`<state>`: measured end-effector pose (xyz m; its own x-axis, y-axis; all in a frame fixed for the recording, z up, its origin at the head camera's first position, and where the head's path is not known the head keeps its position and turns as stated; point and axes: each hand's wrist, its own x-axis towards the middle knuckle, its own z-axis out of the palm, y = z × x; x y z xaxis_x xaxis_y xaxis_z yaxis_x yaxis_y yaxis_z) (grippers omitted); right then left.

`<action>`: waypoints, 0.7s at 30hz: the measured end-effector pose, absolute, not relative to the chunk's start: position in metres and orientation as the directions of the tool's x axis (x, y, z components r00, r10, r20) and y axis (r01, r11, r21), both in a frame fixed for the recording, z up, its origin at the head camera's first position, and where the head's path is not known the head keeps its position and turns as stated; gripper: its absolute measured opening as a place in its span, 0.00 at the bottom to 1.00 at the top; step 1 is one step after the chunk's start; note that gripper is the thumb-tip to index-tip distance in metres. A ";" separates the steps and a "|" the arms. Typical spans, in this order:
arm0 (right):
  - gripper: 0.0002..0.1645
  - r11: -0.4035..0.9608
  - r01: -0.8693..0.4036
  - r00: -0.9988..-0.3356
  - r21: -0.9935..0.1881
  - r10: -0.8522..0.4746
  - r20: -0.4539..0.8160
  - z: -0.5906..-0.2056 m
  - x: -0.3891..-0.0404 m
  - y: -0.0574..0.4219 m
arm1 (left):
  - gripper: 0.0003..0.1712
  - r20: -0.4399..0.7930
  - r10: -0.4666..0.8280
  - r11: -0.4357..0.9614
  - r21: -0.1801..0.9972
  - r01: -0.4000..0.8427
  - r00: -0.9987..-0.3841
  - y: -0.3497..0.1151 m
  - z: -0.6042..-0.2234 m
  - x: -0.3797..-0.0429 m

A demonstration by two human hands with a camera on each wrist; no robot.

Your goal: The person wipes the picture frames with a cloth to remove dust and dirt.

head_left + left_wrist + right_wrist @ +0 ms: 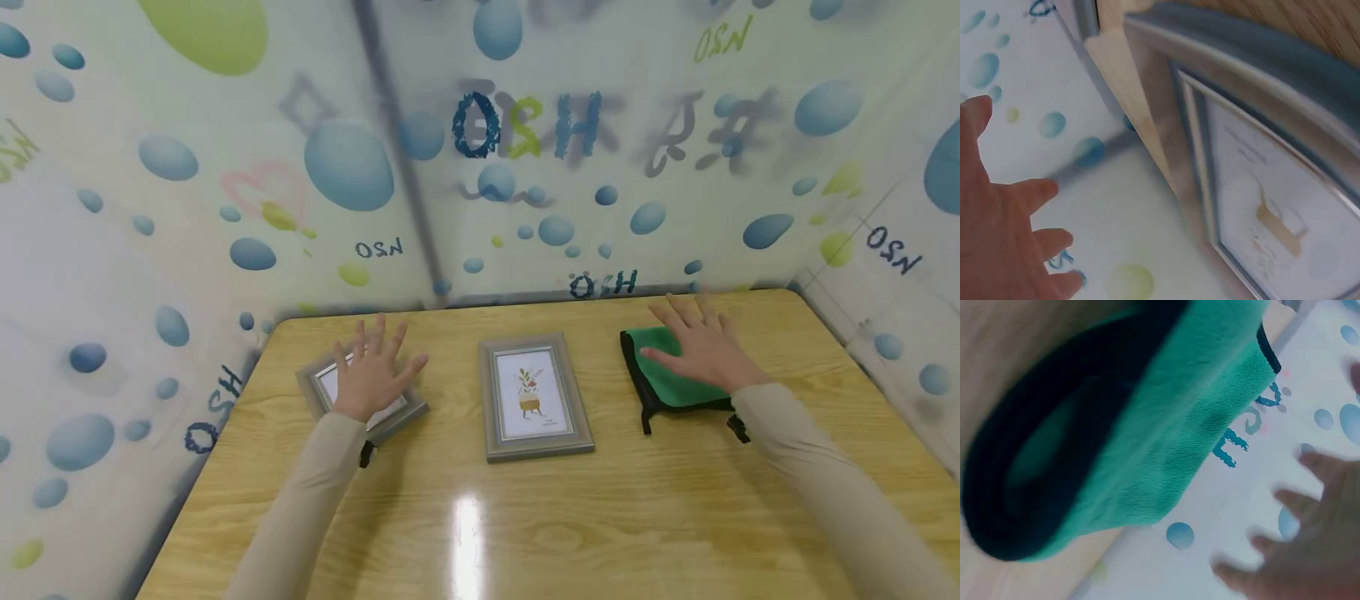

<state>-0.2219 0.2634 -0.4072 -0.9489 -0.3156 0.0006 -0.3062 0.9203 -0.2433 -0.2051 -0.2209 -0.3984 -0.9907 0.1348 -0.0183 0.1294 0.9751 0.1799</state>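
Note:
My left hand (369, 379), fingers spread, hovers over a grey picture frame (397, 421) lying tilted on the table's left side; it hides much of the picture. In the left wrist view that frame (1160, 106) stands apart from the fingers. To the right, my right hand (703, 348) is spread above a folded green cloth with black edging (652, 375). The right wrist view shows the cloth (1166, 450) close up, with a gap between it and the fingers. Between the hands lies a second grey picture frame (536, 398), its print showing a potted plant.
All of these lie on a wooden table (420, 517) with a light glare near its front. A pale curtain-like wall (600, 225) with blue and green spots and lettering rises behind the table and along both sides.

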 end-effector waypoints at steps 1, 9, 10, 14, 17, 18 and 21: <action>0.48 0.912 -0.338 -0.937 -0.232 -0.350 -0.011 -0.409 -0.219 0.265 | 0.48 -0.022 0.147 0.975 0.173 0.141 -0.989 -0.217 -0.399 -0.204; 0.40 0.853 -0.462 -0.859 -0.242 -0.499 -0.117 -0.416 -0.196 0.279 | 0.43 -0.015 0.294 0.940 0.187 0.286 -0.956 -0.177 -0.393 -0.187; 0.41 0.853 -0.461 -0.854 -0.243 -0.501 -0.138 -0.417 -0.193 0.280 | 0.42 -0.019 0.321 0.931 0.190 0.311 -0.947 -0.172 -0.393 -0.184; 0.49 0.856 -0.456 -0.838 -0.244 -0.505 -0.208 -0.426 -0.190 0.286 | 0.41 -0.037 0.427 0.892 0.185 0.413 -0.904 -0.156 -0.397 -0.176; 0.53 0.853 -0.460 -0.836 -0.247 -0.510 -0.202 -0.435 -0.190 0.288 | 0.43 -0.075 0.487 0.866 0.176 0.469 -0.870 -0.146 -0.401 -0.169; 0.53 0.852 -0.463 -0.839 -0.244 -0.510 -0.191 -0.437 -0.191 0.288 | 0.44 -0.090 0.503 0.857 0.177 0.483 -0.859 -0.143 -0.402 -0.167; 0.52 0.852 -0.474 -0.844 -0.223 -0.512 -0.161 -0.440 -0.194 0.288 | 0.48 -0.127 0.547 0.834 0.164 0.527 -0.827 -0.136 -0.407 -0.162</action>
